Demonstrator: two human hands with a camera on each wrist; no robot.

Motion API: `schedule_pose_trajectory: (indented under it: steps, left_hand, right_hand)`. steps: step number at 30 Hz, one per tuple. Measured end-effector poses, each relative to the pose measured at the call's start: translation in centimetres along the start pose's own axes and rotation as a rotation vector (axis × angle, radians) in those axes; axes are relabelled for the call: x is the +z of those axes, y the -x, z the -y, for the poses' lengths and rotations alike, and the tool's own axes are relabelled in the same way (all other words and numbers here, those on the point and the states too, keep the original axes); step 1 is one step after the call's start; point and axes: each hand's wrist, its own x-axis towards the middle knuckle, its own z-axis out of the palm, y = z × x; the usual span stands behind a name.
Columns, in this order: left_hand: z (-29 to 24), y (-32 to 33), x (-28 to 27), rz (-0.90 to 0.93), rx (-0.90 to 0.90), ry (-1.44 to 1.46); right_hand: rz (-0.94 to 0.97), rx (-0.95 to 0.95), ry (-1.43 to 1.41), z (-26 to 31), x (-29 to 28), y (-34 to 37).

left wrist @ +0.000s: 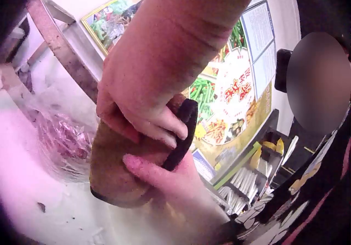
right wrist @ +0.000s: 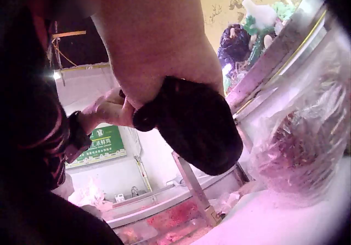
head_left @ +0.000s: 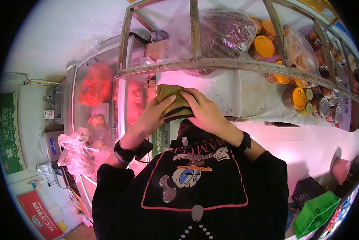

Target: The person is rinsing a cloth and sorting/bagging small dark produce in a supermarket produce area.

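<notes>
Both hands hold a folded cloth [head_left: 172, 103] in front of the chest, olive-green with a black edge. My left hand [head_left: 151, 116] grips its left side, the thumb lying over the front. On the opposite side my right hand [head_left: 206, 113] pinches it, fingers over the top edge. In the left wrist view the cloth [left wrist: 112, 157] looks brownish, with a black rim, between the fingers of both hands. A black face of the cloth [right wrist: 200, 127] fills the middle of the right wrist view and hides most of the right fingers.
A rusty metal rack [head_left: 227, 64] stands ahead over a white counter [head_left: 223, 90]. Beyond it are a plastic-wrapped bundle [head_left: 227, 34] and several orange-lidded jars [head_left: 264, 47]. A glass display case [head_left: 107, 90] is at left, plastic bags [head_left: 80, 148] beside it. A green basket [head_left: 315, 214] sits lower right.
</notes>
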Motion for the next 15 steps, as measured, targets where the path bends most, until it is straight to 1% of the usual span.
schedule_pose_trajectory:
  steps: [2,3,4,6,7,8,9,10,12,13,14,15]
  left_hand:
    - [0.1,-0.3,0.1,0.023,0.001,0.014]
    - [0.0,-0.8,-0.8,0.099,-0.105,0.042]
    - [0.1,-1.3,-1.7,0.175,-0.211,0.071]
    - [0.7,-2.2,-3.2,0.186,-0.239,0.096]
    - [0.7,-2.3,-3.7,0.152,-0.193,-0.118]
    - [0.8,-2.3,-4.0,0.117,-0.147,-0.331]
    - [1.7,-1.9,-3.4,-0.073,0.094,-0.54]
    - [1.9,-1.4,-3.0,-0.078,0.094,-0.535]
    - [1.5,-0.1,-2.1,-0.165,0.917,-1.471]
    - [1.7,0.3,-1.0,-0.037,0.951,-1.383]
    - [1.8,0.7,-0.1,-0.043,0.948,-1.38]
    - [2.0,1.1,0.8,0.02,0.98,-1.609]
  right_hand:
    - [0.077,0.105,-0.138,-0.9,0.1,0.3]
    - [0.053,0.126,-0.21,-1.1,0.2,0.3]
    - [0.058,0.123,-0.211,-1.6,0.3,0.4]
    - [0.087,0.141,-0.304,-2.8,0.4,0.6]
    - [0.123,0.181,-0.38,-3.0,0.1,0.6]
    - [0.129,0.179,-0.381,-3.2,0.1,0.8]
    - [0.154,0.207,-0.37,-3.5,0.2,0.9]
    - [0.18,0.235,-0.358,-3.6,0.2,1.0]
    - [0.216,0.209,-0.334,-3.4,0.1,0.9]
    - [0.246,0.184,-0.308,-3.1,-0.1,0.8]
    - [0.252,0.182,-0.31,-2.8,-0.2,0.6]
    - [0.317,0.184,-0.277,-2.3,-0.4,0.4]
